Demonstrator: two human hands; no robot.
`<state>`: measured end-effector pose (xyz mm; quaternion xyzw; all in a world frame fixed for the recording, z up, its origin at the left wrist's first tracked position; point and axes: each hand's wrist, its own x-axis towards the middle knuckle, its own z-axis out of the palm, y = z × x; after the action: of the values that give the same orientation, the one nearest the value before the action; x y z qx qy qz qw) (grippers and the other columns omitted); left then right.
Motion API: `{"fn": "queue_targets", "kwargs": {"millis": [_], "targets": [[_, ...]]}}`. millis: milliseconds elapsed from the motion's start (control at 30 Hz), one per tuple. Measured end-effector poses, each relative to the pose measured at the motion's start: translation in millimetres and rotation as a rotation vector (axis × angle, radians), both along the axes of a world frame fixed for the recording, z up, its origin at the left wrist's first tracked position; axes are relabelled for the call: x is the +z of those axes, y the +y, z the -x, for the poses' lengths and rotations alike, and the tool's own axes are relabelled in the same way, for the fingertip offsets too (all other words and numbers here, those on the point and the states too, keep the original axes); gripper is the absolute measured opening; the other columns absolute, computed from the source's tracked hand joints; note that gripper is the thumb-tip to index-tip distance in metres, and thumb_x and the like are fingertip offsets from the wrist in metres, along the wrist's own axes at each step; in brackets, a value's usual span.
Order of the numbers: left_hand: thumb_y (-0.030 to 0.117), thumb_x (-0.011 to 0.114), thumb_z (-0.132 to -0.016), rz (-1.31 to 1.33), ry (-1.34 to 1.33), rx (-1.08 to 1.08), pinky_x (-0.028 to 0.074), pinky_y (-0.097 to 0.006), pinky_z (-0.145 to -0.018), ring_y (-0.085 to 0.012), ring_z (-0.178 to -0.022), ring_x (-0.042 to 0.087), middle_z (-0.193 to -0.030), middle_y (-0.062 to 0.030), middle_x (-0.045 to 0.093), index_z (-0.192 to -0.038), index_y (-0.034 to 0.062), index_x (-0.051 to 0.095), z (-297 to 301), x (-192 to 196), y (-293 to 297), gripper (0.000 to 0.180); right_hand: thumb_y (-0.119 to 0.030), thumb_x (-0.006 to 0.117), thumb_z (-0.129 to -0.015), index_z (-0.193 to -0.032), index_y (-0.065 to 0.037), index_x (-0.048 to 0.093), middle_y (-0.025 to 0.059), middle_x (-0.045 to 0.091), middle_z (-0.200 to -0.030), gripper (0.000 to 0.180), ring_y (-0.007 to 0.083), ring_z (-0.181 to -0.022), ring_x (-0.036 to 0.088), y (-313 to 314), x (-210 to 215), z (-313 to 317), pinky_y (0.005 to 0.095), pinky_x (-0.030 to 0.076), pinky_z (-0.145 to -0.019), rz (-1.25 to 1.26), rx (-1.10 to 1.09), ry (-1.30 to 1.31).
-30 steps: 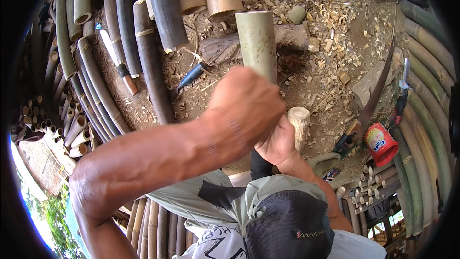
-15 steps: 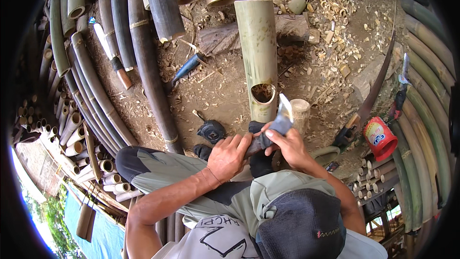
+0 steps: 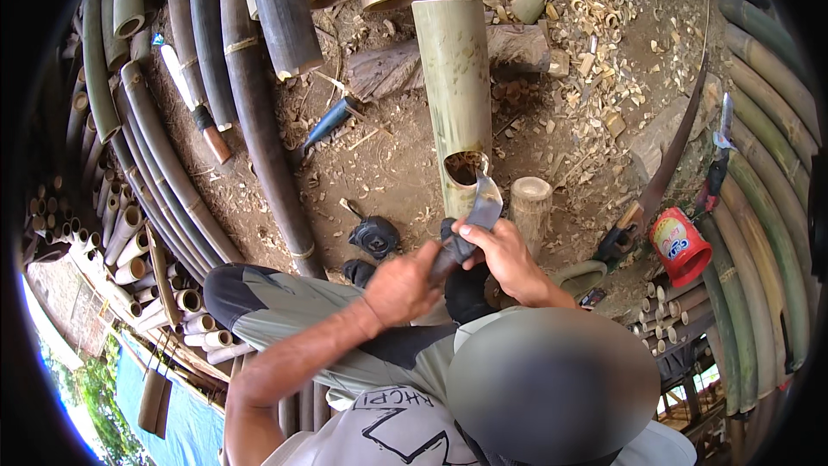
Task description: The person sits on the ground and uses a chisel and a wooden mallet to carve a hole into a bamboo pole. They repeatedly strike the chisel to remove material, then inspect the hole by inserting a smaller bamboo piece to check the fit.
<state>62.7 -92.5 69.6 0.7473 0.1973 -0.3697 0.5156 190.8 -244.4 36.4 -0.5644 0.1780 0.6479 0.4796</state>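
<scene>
While our left hand (image 3: 401, 285) has its fingers wrapped around the handle of a knife (image 3: 486, 204), just nearer to us than the tube (image 3: 453, 86), our right hand (image 3: 507, 261) grips the same knife farther up, its thumb at the base of the blade. That curved blade lies over the tube's near end, its tip at the rim of the hole (image 3: 463, 167); whether it bites into the wall, we cannot tell. Left of the tube's near end we see a tape measure (image 3: 373, 236), and just right of that end, a block (image 3: 530, 204). Well to the right of the tube are a red tub (image 3: 680, 246) and a saw (image 3: 664, 177). Left of the tube's middle lies a blue tool (image 3: 329, 121). Beyond, a log (image 3: 386, 69) passes beneath the tube, chips (image 3: 595, 78) litter the ground to its right, and a stone (image 3: 528, 6) sits beside its far end.
</scene>
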Motion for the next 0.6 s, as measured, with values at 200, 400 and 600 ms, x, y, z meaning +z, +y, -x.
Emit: {"fn": "queue_targets", "kwargs": {"millis": [200,400,600], "targets": [[0.017,0.07,-0.08,0.088,0.049,0.515,0.052,-0.053,-0.079,-0.0491,-0.094,0.063,-0.105,-0.0315,0.061,-0.13,-0.001,0.038,-19.4,-16.6,-102.4,0.062,-0.021,0.049,-0.101,-0.096,0.002,0.061,0.0102,0.064,-0.075,0.027,0.0236,-0.067,0.063,-17.4,-7.9,-6.0,0.0385,0.049,-0.067,0.109,0.473,-0.811],[0.011,0.076,-0.063,-0.247,-0.565,0.265,0.049,-0.041,-0.076,-0.0337,-0.091,0.059,-0.099,-0.0133,0.056,-0.124,0.0056,0.051,-31.5,-24.7,-63.2,0.066,-0.013,0.054,-0.096,-0.095,0.002,0.061,0.0102,0.062,-0.075,0.016,0.0179,-0.065,0.059,-27.1,53.8,-32.7,0.0338,0.047,-0.061,-0.222,0.336,-1.082],[0.016,0.076,-0.071,-0.237,-0.463,0.049,0.054,-0.044,-0.074,-0.0368,-0.086,0.065,-0.093,-0.0183,0.06,-0.105,0.0003,0.053,-96.9,45.4,4.7,0.044,-0.011,0.079,-0.067,-0.112,-0.005,0.062,0.0107,0.061,-0.088,0.048,0.0284,-0.082,0.061,-17.2,111.8,-87.0,0.0434,0.048,-0.08,-0.228,0.795,-1.756]]}}
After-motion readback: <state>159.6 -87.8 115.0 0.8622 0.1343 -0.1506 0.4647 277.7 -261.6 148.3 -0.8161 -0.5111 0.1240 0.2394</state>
